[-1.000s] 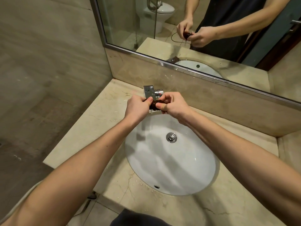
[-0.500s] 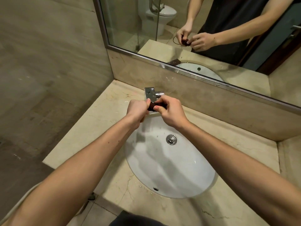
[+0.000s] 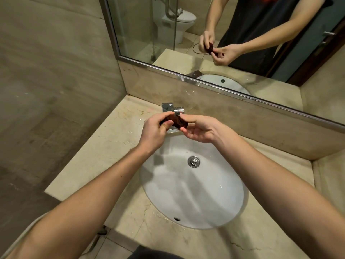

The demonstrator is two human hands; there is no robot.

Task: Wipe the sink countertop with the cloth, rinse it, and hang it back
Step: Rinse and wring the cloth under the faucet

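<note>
Dark cloth (image 3: 176, 121) bunched mid-frame, just under the faucet (image 3: 172, 109); left hand (image 3: 155, 132) pinches its left end, right hand (image 3: 198, 130) half-open, fingertips on its right end; long axis left-right.

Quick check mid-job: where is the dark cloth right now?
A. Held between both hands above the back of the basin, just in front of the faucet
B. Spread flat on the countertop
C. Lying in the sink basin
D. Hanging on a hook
A: the dark cloth is bunched between the left hand and right hand, just in front of the chrome faucet, above the back rim of the basin.
</note>
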